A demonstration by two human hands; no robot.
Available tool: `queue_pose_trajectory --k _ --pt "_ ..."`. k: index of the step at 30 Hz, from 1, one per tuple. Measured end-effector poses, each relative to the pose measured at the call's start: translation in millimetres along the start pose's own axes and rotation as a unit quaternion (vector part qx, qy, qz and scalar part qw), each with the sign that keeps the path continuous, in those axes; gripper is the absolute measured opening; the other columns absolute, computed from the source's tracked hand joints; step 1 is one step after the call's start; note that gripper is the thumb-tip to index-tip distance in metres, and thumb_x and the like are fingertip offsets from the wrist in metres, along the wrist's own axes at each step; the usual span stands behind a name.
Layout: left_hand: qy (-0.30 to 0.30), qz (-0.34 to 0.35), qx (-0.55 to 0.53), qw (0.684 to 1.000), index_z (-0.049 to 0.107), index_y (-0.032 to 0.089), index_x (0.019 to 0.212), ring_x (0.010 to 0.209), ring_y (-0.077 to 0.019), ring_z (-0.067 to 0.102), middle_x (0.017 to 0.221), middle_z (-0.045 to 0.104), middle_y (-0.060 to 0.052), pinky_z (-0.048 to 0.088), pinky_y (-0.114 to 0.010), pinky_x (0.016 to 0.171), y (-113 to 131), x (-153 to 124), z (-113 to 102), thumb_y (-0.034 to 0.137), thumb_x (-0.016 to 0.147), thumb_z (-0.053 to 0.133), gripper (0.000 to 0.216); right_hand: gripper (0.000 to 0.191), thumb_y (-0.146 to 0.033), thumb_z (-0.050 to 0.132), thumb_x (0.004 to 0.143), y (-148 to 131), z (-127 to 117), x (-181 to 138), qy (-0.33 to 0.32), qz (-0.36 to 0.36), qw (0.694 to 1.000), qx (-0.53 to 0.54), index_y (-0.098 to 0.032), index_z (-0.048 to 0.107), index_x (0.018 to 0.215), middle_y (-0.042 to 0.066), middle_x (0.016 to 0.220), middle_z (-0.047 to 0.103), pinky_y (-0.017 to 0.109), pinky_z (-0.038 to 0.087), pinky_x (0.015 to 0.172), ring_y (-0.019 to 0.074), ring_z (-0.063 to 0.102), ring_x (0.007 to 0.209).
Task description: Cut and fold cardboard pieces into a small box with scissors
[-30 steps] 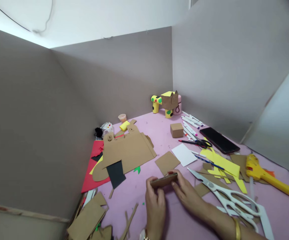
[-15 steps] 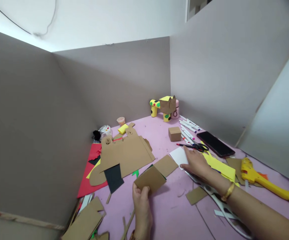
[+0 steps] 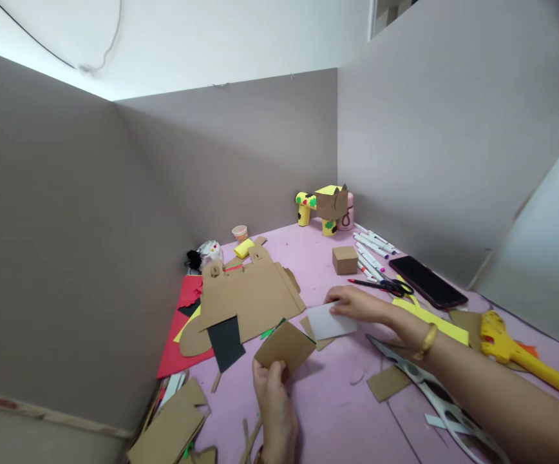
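Pressing with flat fingertips suits the white card, which lies on the pink bench partly over a brown piece. The right hand rests on it, fingers extended, apparently not pinching. The left hand pinches a brown cardboard square, lifted just beside the card; it is best held level.

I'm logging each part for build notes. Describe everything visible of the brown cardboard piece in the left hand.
The flat brown cardboard square is plain, roughly four-sided, and looks like thin board. It is unbent, tilted with its face toward the camera, lifted off the pink table top, where its shadow falls. The left hand pinches its lower edge; the right hand rests apart, on a white paper sheet.
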State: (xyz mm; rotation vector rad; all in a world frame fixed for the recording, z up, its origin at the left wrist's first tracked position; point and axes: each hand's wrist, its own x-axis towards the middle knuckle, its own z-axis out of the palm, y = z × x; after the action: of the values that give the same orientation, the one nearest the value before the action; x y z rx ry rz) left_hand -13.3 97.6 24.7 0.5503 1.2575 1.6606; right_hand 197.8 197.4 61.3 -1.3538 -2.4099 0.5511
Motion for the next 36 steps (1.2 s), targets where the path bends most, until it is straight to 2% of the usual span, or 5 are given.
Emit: queue_pose_trajectory --k 10,20,23,28,36 --pt "-0.007 0.006 0.014 1.000 0.050 0.022 0.093 0.071 -0.0129 0.056 0.074 0.058 0.004 0.044 -0.025 0.067 0.1 3.1 -1.1 0.013 0.067 0.051 0.027 0.025 -0.028 0.054 0.088 -5.1 20.1 17.0 -0.064 0.020 0.998 0.003 -0.017 0.055 0.111 0.006 0.112 0.060 0.040 0.052 0.077 0.0199 0.061 0.092" --pt "-0.051 0.096 0.119 0.987 0.044 0.022 0.094 0.083 -0.0164 0.057 0.088 0.060 -0.002 0.044 -0.029 0.077 -1.2 -3.2 -2.9 0.014 0.072 0.048 0.024 0.031 -0.033 0.033 0.096 -49.8 19.4 -2.5 0.161 0.048 0.963 0.212 -0.018 0.050 0.116 0.010 0.120 0.056 0.042 0.037 0.099 0.0217 0.050 0.114" --pt "-0.063 0.130 0.179 0.973 0.047 0.021 0.092 0.087 -0.0180 0.056 0.089 0.058 -0.003 0.042 -0.030 0.081 -2.7 -3.8 -4.0 0.014 0.072 0.051 0.022 0.039 -0.037 0.017 0.097 -80.8 45.7 -24.5 0.162 0.034 0.942 0.290 -0.023 0.040 0.126 0.008 0.120 0.057 0.035 0.041 0.097 0.0172 0.051 0.115" --pt "-0.071 0.124 0.262 0.954 0.051 0.017 0.098 0.090 -0.0225 0.056 0.093 0.060 -0.008 0.042 -0.036 0.083 -10.1 3.6 -8.5 0.014 0.070 0.049 0.028 0.038 -0.036 0.033 0.093 -87.5 92.8 -38.0 0.150 0.039 0.932 0.326 -0.019 0.037 0.126 0.012 0.120 0.057 0.040 0.043 0.095 0.0216 0.053 0.113" --pt "-0.082 0.148 0.307 0.936 0.048 0.015 0.110 0.106 -0.0257 0.052 0.107 0.058 -0.014 0.038 -0.040 0.092 -11.0 -3.5 -8.9 0.018 0.076 0.048 0.035 0.023 -0.022 0.035 0.090 -77.9 98.9 -33.1 0.182 0.019 0.943 0.278 -0.018 0.045 0.111 0.013 0.107 0.059 0.039 0.043 0.088 0.0236 0.056 0.100"
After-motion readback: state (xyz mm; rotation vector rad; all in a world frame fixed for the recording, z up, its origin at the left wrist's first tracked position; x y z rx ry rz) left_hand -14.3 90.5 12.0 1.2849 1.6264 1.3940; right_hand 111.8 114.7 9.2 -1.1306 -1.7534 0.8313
